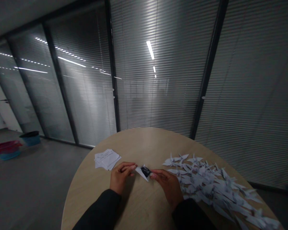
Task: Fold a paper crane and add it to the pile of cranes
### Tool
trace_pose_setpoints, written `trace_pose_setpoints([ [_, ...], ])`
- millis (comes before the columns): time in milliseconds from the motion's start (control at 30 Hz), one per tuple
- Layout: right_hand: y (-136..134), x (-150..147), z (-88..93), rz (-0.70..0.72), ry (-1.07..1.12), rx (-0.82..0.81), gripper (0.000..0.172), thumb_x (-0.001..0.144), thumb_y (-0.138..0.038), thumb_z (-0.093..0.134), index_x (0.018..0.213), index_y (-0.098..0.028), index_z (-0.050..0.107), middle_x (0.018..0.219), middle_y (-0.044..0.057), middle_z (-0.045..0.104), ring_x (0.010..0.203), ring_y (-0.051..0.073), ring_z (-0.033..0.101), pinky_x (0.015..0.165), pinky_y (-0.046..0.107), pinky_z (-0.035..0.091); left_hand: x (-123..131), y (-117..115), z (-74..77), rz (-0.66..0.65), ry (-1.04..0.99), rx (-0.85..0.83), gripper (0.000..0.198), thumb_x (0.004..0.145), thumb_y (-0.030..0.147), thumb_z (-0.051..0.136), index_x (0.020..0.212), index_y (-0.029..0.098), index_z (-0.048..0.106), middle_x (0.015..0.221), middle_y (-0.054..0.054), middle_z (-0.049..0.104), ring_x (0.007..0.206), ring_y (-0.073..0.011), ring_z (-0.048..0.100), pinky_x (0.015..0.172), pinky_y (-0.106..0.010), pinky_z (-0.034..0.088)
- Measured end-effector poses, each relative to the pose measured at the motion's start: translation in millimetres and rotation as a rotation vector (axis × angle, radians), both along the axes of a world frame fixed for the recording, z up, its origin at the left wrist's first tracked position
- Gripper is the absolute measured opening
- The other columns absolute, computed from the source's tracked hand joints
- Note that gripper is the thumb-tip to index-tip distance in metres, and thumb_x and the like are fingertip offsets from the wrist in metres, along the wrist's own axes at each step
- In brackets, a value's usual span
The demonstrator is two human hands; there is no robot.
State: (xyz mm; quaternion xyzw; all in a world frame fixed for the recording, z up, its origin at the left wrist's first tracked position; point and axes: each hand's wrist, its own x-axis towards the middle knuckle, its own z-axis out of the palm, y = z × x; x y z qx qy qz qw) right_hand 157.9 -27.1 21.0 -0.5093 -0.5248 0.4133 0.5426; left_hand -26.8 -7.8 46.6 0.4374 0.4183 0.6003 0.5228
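Observation:
Between my two hands, a small folded piece of paper [144, 172], white with a dark printed patch, is held just above the table. My left hand [121, 175] pinches its left corner with thumb and fingers. On the opposite side, my right hand [167, 183] is closed on the paper's right edge. Many folded white paper cranes [206, 182] lie spread close together to the right, partly behind my right hand and sleeve. A stack of white paper sheets [107, 159] with printed text sits beyond my left hand, its edges uneven.
The round wooden table [144, 140] has its curved far edge near a glass partition [156, 102] with blinds. On the floor at the far left stand a blue bin with a red liner [6, 149] and another blue bin with a dark liner [30, 138].

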Motion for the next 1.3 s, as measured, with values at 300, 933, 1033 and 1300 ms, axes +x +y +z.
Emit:
trace_pose_setpoints([
  [300,-0.7,-0.4,-0.8,0.063,0.059,-0.010,0.041,0.058,-0.046,0.074,0.085,-0.016,0.072,0.090,0.011,0.069,0.088,0.028,0.065,0.079,0.036,0.052,-4.0,5.0,-4.8,-0.012,-0.022,-0.015,0.053,0.044,0.049,0.080,0.076,0.009,0.067,0.079,-0.011,0.069,0.076,-0.0211,0.065,0.053,-0.023,0.052],
  [933,-5.6,0.9,-2.4,0.143,-0.035,0.133,0.048,0.072,-0.055,0.061,0.101,-0.017,0.068,0.102,0.011,0.066,0.092,0.024,0.064,0.084,0.035,0.052,-11.8,12.1,-20.4,-0.031,-0.003,0.041,0.084,0.061,0.055,0.071,0.126,0.006,0.049,0.095,-0.017,0.066,0.094,-0.0253,0.063,0.066,-0.026,0.054],
  [1033,-5.3,1.8,-1.2,0.054,-0.042,0.129,0.046,0.069,-0.054,0.064,0.096,-0.018,0.070,0.101,0.011,0.067,0.094,0.026,0.064,0.084,0.036,0.052,-8.5,10.7,-19.3,-0.051,-0.051,-0.006,0.095,0.062,0.053,0.072,0.139,0.015,0.031,0.098,-0.015,0.066,0.100,-0.0265,0.060,0.067,-0.029,0.054],
  [1300,-3.3,-0.8,-6.9,-0.054,0.000,0.119,0.042,0.068,-0.050,0.065,0.095,-0.017,0.070,0.102,0.010,0.067,0.097,0.026,0.062,0.088,0.037,0.050,10.5,1.4,-16.6,-0.202,-0.233,-0.248,0.097,0.051,0.043,0.083,0.129,0.013,0.034,0.119,-0.021,0.055,0.103,-0.0286,0.058,0.075,-0.035,0.054],
])
